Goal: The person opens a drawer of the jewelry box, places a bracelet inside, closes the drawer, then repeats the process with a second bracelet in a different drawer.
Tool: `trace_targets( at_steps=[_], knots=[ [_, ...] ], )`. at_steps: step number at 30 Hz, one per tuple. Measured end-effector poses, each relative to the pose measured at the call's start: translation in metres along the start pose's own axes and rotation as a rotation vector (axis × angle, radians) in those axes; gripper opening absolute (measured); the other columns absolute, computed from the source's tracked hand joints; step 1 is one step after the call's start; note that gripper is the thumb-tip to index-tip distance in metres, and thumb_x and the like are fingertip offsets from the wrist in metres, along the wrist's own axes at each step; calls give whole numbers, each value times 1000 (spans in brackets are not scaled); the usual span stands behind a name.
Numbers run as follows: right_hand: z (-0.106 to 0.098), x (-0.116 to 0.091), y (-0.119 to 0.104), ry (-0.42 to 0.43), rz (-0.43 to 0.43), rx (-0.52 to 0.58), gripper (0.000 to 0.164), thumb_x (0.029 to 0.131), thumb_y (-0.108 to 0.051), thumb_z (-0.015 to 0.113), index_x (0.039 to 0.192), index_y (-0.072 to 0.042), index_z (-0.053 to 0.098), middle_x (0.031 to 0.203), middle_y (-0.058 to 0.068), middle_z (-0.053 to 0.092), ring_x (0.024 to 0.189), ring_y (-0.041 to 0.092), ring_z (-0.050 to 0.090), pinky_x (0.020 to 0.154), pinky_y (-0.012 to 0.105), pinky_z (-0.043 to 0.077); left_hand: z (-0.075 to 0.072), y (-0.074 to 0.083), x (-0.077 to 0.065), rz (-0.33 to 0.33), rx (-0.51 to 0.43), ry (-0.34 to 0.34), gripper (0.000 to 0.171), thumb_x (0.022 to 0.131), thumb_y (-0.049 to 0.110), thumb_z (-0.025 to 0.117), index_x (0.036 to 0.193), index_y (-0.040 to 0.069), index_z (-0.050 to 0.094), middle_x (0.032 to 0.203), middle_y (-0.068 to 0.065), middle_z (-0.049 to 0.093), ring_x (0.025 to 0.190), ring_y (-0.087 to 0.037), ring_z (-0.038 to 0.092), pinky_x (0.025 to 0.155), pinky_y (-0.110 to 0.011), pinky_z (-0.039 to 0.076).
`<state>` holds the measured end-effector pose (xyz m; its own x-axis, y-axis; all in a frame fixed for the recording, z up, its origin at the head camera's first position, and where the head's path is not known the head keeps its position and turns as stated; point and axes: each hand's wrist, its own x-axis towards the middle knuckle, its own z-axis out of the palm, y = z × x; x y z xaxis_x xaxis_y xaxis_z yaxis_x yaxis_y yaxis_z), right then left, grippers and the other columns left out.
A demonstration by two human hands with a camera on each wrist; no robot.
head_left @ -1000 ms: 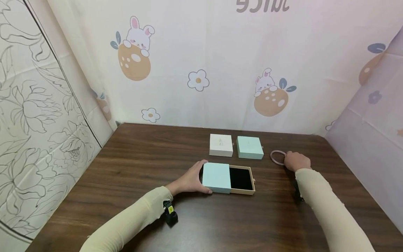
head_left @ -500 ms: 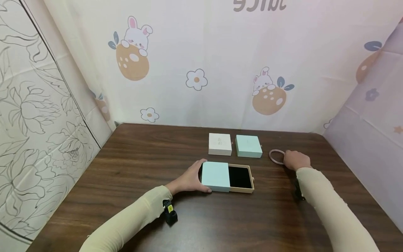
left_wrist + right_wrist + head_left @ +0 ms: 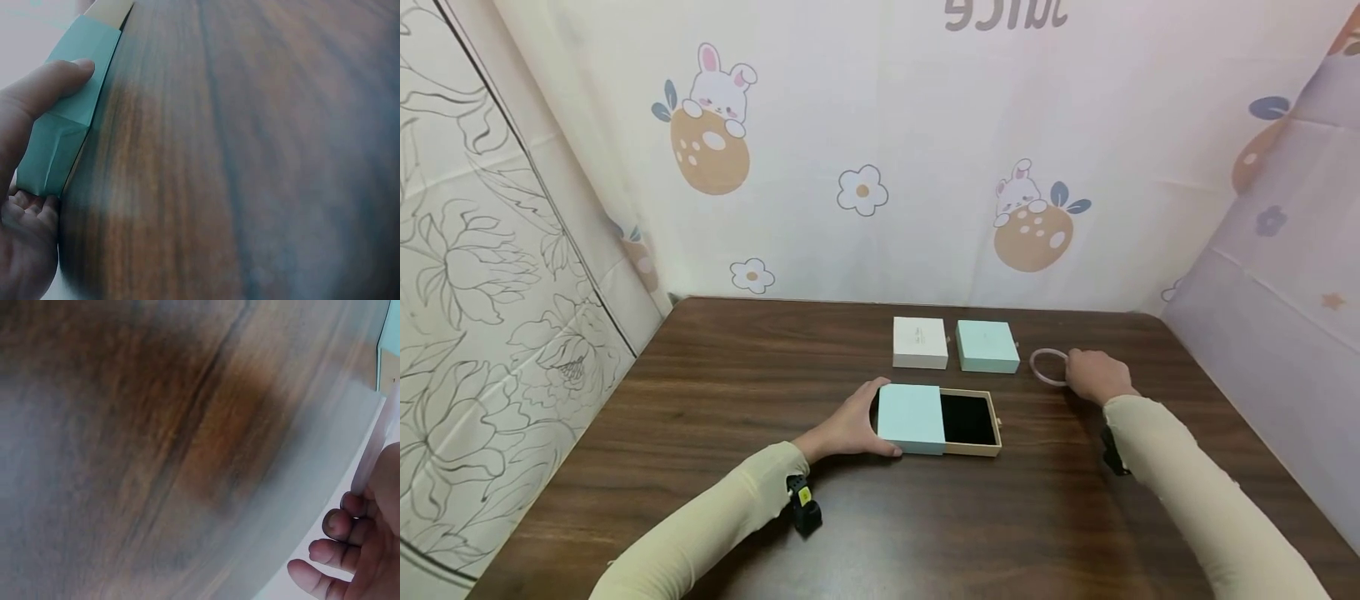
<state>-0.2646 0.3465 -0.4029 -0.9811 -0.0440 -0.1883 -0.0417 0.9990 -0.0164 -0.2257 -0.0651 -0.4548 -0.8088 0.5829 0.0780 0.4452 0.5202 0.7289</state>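
My left hand grips the left end of a pale blue drawer box, thumb along its near side and fingers at the far side. Its tray, tan-edged with a black lining, is pulled partway out to the right. In the left wrist view the thumb presses on the sleeve's side wall. Farther right, my right hand pinches a pale pinkish bangle by its right side. The right wrist view shows the bangle between thumb and index finger, the other fingers loosely curled.
Behind the drawer box are a white box and a mint box, side by side with small pull tabs on their right sides. All rest on a dark wood table. A printed curtain hangs along its back edge.
The right hand has shifted slightly left with the bangle, which now lies nearer the mint box. The left hand and the drawer box hold still; the head view has turned a little.
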Motion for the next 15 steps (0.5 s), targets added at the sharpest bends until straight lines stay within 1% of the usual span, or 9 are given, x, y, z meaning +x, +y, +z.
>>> trace_targets(
  at_steps=[3,7,9,15],
  knots=[
    [-2,-3,-3,46,-16,-26,25,91,-13,35,85,3,52,71,13,54,62,25,52,45,39,40,0,-1,0,4,0,1,105,55,51,76,136,10,23,121,-3,39,101,-14,43,85,-33,38],
    [-3,-7,-5,116,-65,-81,25,91,-12,35,78,1,53,73,14,54,69,31,52,49,43,41,0,-2,0,15,3,2,106,55,51,76,136,9,23,122,-4,39,101,-15,43,85,-34,38],
    [-2,-10,-7,139,-91,-99,26,90,-12,35,76,-1,53,74,14,54,72,32,51,52,45,40,0,-1,0,15,6,0,106,55,51,76,137,8,23,122,-4,39,102,-14,43,85,-34,38],
    [-2,-18,-14,204,-139,-132,26,90,-12,35,72,-3,51,71,11,52,71,30,50,54,42,39,-1,1,-1,18,-5,-4,105,56,49,77,136,8,23,121,-4,39,100,-15,43,84,-34,38]
  ],
)
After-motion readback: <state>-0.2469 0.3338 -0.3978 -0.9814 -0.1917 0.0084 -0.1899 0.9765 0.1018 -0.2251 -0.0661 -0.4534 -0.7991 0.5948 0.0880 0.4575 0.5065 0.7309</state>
